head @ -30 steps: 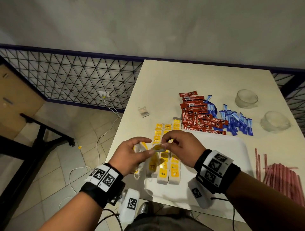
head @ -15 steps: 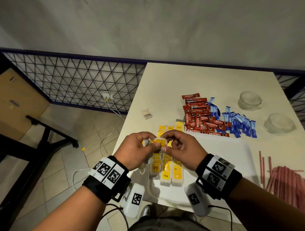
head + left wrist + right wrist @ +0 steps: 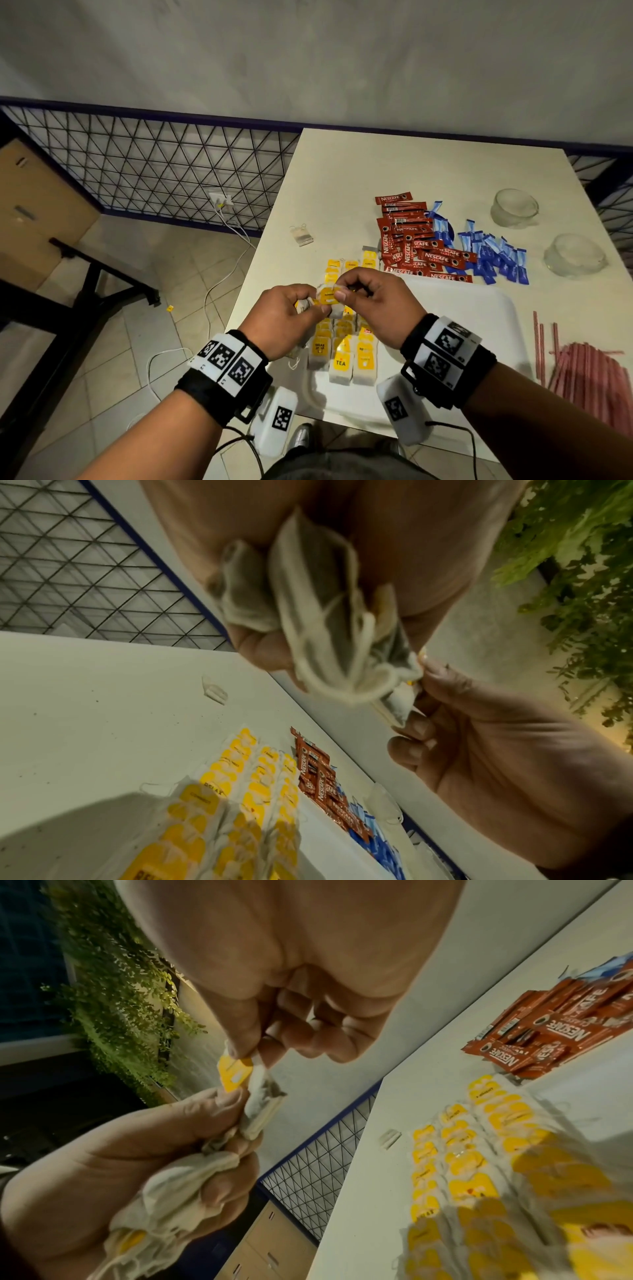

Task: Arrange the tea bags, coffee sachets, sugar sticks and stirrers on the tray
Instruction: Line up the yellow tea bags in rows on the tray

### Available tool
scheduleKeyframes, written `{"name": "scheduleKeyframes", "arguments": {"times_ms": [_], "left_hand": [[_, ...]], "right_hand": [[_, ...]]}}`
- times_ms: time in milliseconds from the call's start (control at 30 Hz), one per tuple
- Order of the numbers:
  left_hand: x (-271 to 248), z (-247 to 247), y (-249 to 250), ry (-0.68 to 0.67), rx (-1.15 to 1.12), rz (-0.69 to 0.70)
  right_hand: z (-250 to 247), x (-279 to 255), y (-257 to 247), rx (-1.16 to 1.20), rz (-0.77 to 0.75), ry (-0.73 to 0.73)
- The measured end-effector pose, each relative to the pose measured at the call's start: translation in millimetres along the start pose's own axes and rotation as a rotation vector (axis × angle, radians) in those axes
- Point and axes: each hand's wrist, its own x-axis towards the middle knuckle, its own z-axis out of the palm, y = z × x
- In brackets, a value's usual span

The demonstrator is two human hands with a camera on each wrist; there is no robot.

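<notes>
- Left hand (image 3: 286, 320) fisted round a bunch of crumpled beige paper tea bags (image 3: 171, 1185), above the flat white plastic tray (image 3: 479, 308).
- Right hand (image 3: 373, 301) pinching one bag's yellow paper tag (image 3: 234, 1074).
- I'd pull that bag free slowly so the strings don't snag.
- Then lay it tag-up beside the yellow-tagged tea bag rows (image 3: 342, 353) on the tray.

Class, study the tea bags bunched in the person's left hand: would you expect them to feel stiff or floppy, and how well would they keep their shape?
Probably floppy: the tea bags crumple and fold inside the left hand. Likely light, since the right hand lifts one by pinching just its yellow tag. Their loose strings may tangle.
</notes>
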Motion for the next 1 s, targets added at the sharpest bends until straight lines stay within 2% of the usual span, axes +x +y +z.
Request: {"name": "scheduleKeyframes", "arguments": {"times_ms": [300, 400, 467, 567, 633, 1000], "left_hand": [[-7.1, 5.7, -15.0, -0.012, -0.059, -0.086], [-10.9, 8.2, -28.1, -0.03, -0.07, -0.166], [-15.5, 12.3, -45.2, -0.055, -0.033, -0.245], [-20.7, 21.4, -72.7, -0.098, 0.144, -0.324], [-20.0, 27.1, -82.4, -0.105, 0.186, -0.352], [-12.4, 52.6, -89.9, -0.084, 0.376, -0.371]], "right_hand": [[11.9, -6.9, 6.3, -0.011, 0.029, -0.006], [13.5, -12.4, 16.3, -0.091, 0.079, -0.012], [11.7, -18.3, 29.7, -0.291, 0.147, -0.089], [11.7, -31.3, 54.5, -0.629, 0.22, -0.335], [13.7, -37.1, 65.8, -0.72, 0.232, -0.413], [28.2, -45.1, 79.3, -0.797, 0.261, -0.454]]}}
